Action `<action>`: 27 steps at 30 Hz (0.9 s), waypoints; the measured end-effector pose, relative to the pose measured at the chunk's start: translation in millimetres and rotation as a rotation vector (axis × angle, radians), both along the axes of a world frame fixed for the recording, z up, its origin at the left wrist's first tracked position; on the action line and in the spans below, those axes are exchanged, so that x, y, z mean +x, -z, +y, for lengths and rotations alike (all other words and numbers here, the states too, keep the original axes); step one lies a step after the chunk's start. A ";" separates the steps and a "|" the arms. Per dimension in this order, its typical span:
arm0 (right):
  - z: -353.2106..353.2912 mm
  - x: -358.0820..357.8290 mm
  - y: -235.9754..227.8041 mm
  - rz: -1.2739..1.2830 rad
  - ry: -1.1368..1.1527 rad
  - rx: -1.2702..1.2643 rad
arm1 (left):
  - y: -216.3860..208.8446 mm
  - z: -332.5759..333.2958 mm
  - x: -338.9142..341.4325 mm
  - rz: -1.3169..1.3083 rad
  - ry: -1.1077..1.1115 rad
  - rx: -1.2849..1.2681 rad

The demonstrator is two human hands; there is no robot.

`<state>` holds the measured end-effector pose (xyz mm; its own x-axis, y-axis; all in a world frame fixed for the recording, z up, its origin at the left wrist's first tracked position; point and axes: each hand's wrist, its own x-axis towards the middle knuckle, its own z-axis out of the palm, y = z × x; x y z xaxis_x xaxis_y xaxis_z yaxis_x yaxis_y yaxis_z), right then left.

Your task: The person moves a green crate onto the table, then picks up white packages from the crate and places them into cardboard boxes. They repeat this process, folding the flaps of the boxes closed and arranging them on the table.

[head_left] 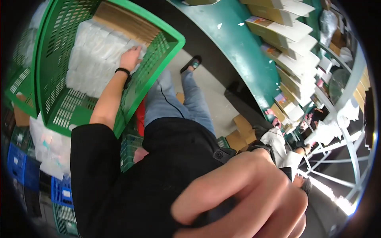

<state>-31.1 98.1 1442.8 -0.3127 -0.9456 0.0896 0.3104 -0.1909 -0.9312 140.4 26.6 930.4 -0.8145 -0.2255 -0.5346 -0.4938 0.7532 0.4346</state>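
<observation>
Below a worker's gaze, a green crate (177,47) holds clear packs (91,55) laid close together in rows, an arrangement that seems meant to save room and keep each one from sliding. A stack of cardboard (123,22) runs along the crate's far end, its sheets squared up side by side; so tightly lined up, they probably brace one another and the packs beside them.

The left hand (131,58) reaches over the crate's side and rests at the edge of the packs nearest the cardboard, its fingers bent. Whether they pinch a pack or merely lie on it cannot be told. A dark band (122,70) circles the wrist.

The right hand (250,194) looms close to the camera, well apart from the crate, with fingers curled and nothing visible in them; the tips run out of sight, so their grip cannot be judged.

Across the gap, boxes (295,61) with pale flaps raised line a green bench (238,51), overlapping in a row, apparently to fit more along its length. Beyond the right hand sits a co-worker in white (285,158).
</observation>
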 end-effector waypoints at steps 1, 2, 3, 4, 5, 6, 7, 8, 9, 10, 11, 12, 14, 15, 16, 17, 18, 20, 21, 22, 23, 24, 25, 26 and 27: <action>8.6 -9.1 -9.5 0.008 0.004 0.006 | 15.3 -4.3 18.0 -0.031 -0.065 0.017; -2.0 -12.7 1.0 0.015 0.015 0.011 | 25.5 -7.9 30.3 -0.062 -0.123 0.035; -17.6 -8.9 13.8 0.020 0.028 0.014 | 38.2 -8.3 33.8 -0.096 -0.177 0.052; -25.9 -10.7 22.9 0.016 0.059 0.018 | 39.3 -8.8 24.2 -0.092 -0.159 0.056; -20.3 -4.3 13.9 -0.001 0.083 0.018 | 38.8 -6.9 13.3 0.000 -0.176 0.060; -9.1 24.3 -12.8 -0.016 0.106 0.017 | 38.7 -3.9 -1.3 0.095 -0.193 0.064; 1.2 12.7 -31.2 -0.025 0.134 0.015 | 39.3 -4.9 -15.1 0.196 -0.205 0.070; 6.3 23.6 -28.9 -0.034 0.164 0.013 | 39.2 -13.6 -24.3 0.196 -0.188 0.071; 16.4 29.7 -38.7 -0.034 0.196 0.015 | 38.4 -20.6 -41.0 0.232 -0.226 0.079; 16.5 47.3 -46.1 -0.031 0.241 0.022 | 36.7 -25.2 -58.3 0.268 -0.252 0.097; 18.6 54.2 -50.2 -0.032 0.284 0.029 | 37.4 -25.3 -69.9 0.300 -0.280 0.114; 11.0 55.8 -42.3 -0.029 0.317 0.023 | 50.0 -26.8 -67.1 0.311 -0.260 0.117; 8.2 7.8 -7.6 -0.020 0.369 0.002 | 88.4 -24.1 -46.0 0.429 -0.212 -0.098; -2.5 -5.8 11.9 -0.007 0.407 -0.008 | 97.4 -11.4 -61.8 0.453 -0.187 -0.094; -1.1 -5.0 14.5 -0.012 0.438 -0.022 | 107.0 -7.1 -59.0 0.212 -0.144 -0.030; 3.0 -10.1 17.0 -0.016 0.458 -0.038 | 111.4 -7.9 -51.8 -0.036 -0.101 0.023; 13.2 -22.9 17.6 0.001 0.411 -0.038 | 113.9 -2.0 -45.4 -0.092 -0.129 0.019; 24.6 -59.2 11.2 0.114 0.280 -0.046 | 117.4 3.7 -61.5 -0.038 -0.223 0.017; 30.3 -63.5 12.6 0.132 0.276 -0.082 | 114.4 -5.6 -47.2 0.023 -0.269 -0.003; 45.1 -59.9 13.1 0.159 0.371 0.101 | 94.1 -6.0 -42.2 0.083 -0.352 0.024; 60.8 -54.0 17.4 0.178 0.459 0.280 | 73.0 -11.8 -35.9 0.140 -0.441 0.047; 72.9 -46.8 15.7 0.192 0.537 0.451 | 41.8 -22.4 -25.3 0.148 -0.450 0.027; 81.7 -41.6 17.5 0.161 0.472 0.584 | 11.0 -39.0 -18.9 0.229 -0.530 0.200; 97.6 -34.2 15.5 0.147 0.434 0.712 | -27.5 -52.1 -26.5 0.333 -0.579 0.385; 109.5 -27.7 25.1 0.056 0.402 0.747 | -72.9 -56.5 -25.1 0.351 -0.828 0.523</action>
